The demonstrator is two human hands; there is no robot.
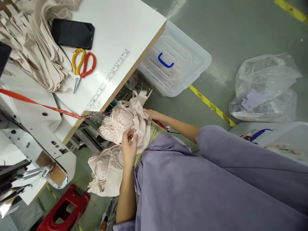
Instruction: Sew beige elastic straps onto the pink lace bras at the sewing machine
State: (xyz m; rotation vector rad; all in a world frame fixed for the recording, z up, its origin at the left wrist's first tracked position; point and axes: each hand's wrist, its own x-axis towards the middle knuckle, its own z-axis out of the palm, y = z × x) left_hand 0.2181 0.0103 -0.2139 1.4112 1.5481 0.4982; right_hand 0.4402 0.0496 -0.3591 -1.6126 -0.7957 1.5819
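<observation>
A pile of pale beige lace bras (120, 118) lies over my lap, just below the table edge. My right hand (149, 114) has its fingers closed on the fabric of the upper bra at its far right edge; the fingertips are partly hidden. Over the middle of the pile is my left hand (130, 142), its fingers loosely curled and the thumb apart, with nothing visible between them. Another lace bra piece (106, 170) hangs below, left of my left wrist. Green cloth (156, 131) shows under the pile.
On the white table (115, 25) are scissors (80, 69), a black phone (73, 33), beige strips (38, 48) and a printed ruler scale. A sewing machine (55, 150) stands left, with a red ribbon (48, 107) crossing nearby. Lidded plastic box (178, 61) and plastic bag (264, 89) stand on the floor.
</observation>
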